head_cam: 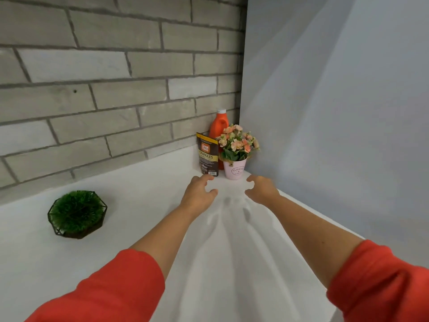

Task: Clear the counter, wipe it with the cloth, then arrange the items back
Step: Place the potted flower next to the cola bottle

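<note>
Two bare hands reach over the white counter (130,205) toward its far corner, each grip empty with fingers spread and curled: the left hand (199,194) hovers just before the dark pouch marked GRANULES (207,154), the right hand (261,190) just before the pink flower pot (234,169) holding peach blooms. Behind both stands an orange bottle with a white cap (218,125), close against the grey brick wall (104,77). Well apart to the left, a round tuft of green grass in a black wire holder (77,213) sits on the counter. Red sleeves (380,282) cover both upper forearms. No cloth shows.
</note>
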### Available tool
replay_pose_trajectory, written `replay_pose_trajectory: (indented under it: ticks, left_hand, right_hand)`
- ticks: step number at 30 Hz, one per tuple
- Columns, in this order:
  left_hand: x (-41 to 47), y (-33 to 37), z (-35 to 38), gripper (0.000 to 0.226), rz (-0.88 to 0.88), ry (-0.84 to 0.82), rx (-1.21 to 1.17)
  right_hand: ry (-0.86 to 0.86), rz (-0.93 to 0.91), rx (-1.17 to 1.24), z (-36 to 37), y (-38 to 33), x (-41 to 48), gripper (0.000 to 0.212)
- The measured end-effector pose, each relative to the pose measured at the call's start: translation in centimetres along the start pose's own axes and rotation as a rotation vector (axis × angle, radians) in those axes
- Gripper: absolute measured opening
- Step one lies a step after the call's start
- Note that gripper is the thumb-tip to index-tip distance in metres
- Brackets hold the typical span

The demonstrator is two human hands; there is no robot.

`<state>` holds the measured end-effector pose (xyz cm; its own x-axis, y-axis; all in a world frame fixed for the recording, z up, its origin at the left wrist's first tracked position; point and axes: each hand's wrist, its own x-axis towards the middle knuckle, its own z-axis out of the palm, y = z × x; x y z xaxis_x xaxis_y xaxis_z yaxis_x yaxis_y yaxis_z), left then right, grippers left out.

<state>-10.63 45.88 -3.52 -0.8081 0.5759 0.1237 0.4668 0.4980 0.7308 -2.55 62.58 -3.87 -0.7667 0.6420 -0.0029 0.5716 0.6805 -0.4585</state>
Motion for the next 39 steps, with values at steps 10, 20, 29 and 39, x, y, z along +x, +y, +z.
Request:
replay_pose_trajectory:
  ticks: [10,20,29,39]
  left_hand:
    - [5.7,-0.2,3.7,0.056,-0.120,-0.008,0.081]
    - [7.6,0.3,6.3,0.055,-0.164,0.024,0.035]
    - [6.8,0.5,6.3,0.054,-0.163,0.032,0.112]
    - [3.6,1.8,5.2,0.050,-0.118,0.059,0.132]
  right_hand:
    - [-0.034,-0.071,0.088,1.4,1.4,9.9,0.064]
    - [0.036,-0.133,-0.044,2.0,1.7,13.5,0.031]
    - [0.154,-0.160,0.033,2.4,2.4,12.3,0.026]
    - [0.175,-0.263,0.154,2.8,1.8,5.7,0.021]
